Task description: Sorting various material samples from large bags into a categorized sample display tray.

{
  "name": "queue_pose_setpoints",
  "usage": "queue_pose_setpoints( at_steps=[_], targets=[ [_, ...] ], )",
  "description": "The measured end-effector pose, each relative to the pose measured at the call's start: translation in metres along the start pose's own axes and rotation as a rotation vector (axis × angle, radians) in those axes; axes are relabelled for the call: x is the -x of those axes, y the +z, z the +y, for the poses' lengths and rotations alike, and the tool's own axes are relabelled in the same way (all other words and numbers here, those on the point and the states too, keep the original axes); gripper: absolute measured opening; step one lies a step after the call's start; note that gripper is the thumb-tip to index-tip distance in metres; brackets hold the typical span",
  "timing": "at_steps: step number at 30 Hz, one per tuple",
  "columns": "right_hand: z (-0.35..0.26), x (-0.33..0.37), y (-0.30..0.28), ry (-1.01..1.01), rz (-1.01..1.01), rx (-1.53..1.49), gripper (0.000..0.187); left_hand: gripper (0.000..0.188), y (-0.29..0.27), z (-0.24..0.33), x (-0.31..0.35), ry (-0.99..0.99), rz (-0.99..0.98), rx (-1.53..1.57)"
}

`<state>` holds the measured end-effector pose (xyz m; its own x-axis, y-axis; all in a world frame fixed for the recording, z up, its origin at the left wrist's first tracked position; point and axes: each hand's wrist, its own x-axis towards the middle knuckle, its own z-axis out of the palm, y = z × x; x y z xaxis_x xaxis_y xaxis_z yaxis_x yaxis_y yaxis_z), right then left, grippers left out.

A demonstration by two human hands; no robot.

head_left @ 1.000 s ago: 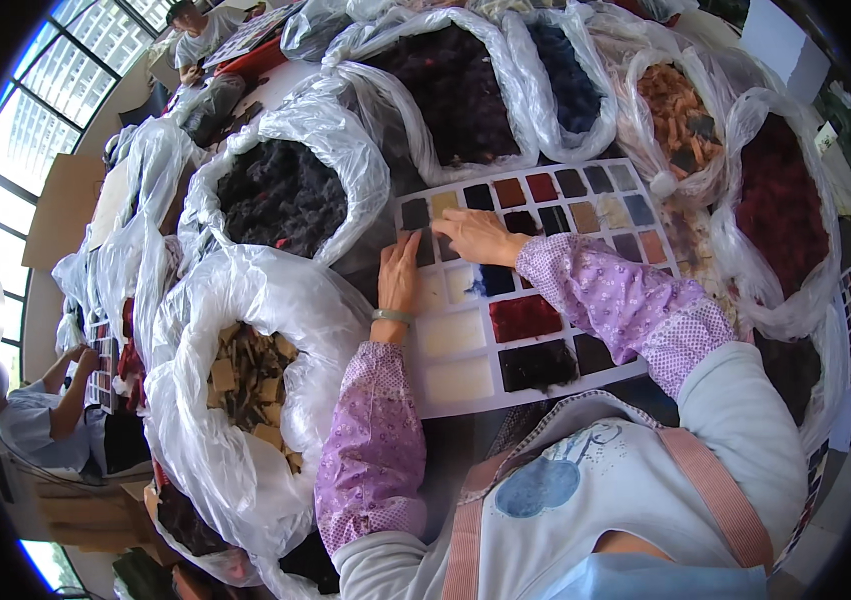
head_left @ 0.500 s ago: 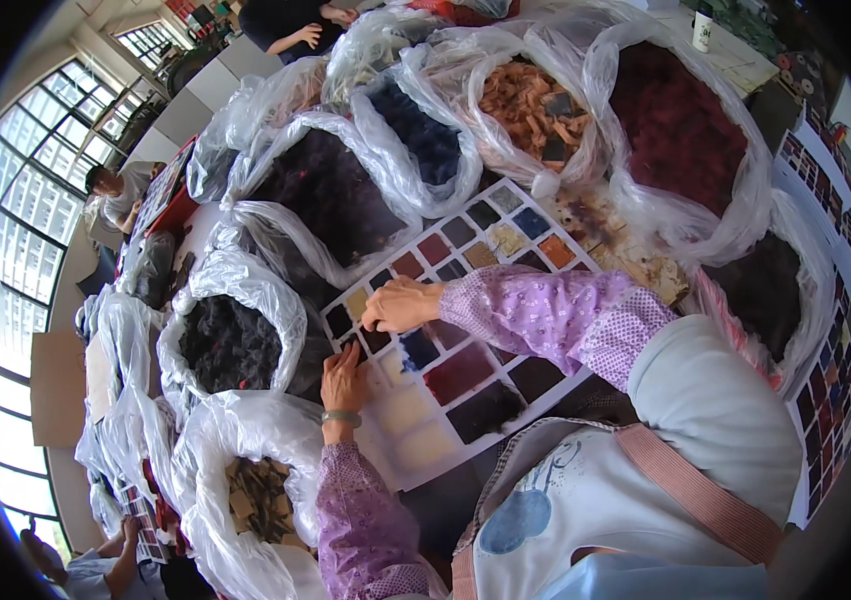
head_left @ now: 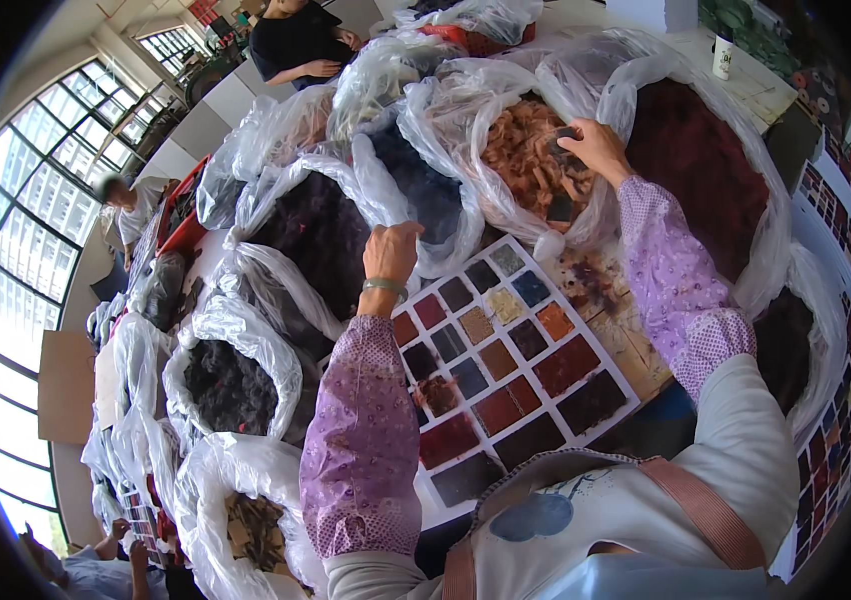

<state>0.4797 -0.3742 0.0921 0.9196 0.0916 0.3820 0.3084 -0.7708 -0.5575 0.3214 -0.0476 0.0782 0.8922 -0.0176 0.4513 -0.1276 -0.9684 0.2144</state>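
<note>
Over the bag of orange fibre (head_left: 528,150), my right hand (head_left: 598,148) is closed, thumb and fingers pinching a small dark grey block (head_left: 568,134). A second dark block (head_left: 560,207) lies lower in that orange fibre. My left hand (head_left: 391,255) is curled closed at the near rim of the plastic bag of blue fibre (head_left: 416,180); what its fingers hold, if anything, is hidden. Below and between my arms lies a white gridded board (head_left: 586,440). Its cells hold red, brown, black, yellow, blue and orange patches. My left forearm covers part of its left side.
Plastic bags of dark purple (head_left: 316,225), black (head_left: 231,390) and deep red fibre (head_left: 696,170) ring the board. A bag of brown pieces (head_left: 258,530) stands near left. A white bottle (head_left: 723,55) is far right. Other people (head_left: 296,45) are at the far side and left.
My right hand has gone from the board to the orange bag and taken hold of a dark block. My left hand has left the board's left edge for the blue bag's rim. The view has shifted.
</note>
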Motion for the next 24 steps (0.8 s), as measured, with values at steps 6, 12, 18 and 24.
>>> queue_pose_setpoints(
  at_steps=[6, 12, 18, 24],
  targets=[
    [0.019, -0.028, -0.027, -0.069, -0.102, -0.033, 0.036, 0.018, 0.076, 0.002, -0.068, 0.184, 0.006, -0.129],
    [0.031, -0.03, -0.027, -0.213, -0.211, -0.052, 0.034, 0.016, 0.091, -0.026, -0.094, 0.163, -0.161, -0.4],
    [0.042, -0.025, -0.035, -0.201, -0.188, -0.229, 0.025, 0.023, 0.044, -0.06, -0.107, 0.069, 0.295, -0.519],
    [0.016, -0.017, -0.028, -0.275, -0.033, 0.044, 0.024, 0.009, 0.056, -0.012, -0.105, 0.406, 0.128, -0.211]
  ],
)
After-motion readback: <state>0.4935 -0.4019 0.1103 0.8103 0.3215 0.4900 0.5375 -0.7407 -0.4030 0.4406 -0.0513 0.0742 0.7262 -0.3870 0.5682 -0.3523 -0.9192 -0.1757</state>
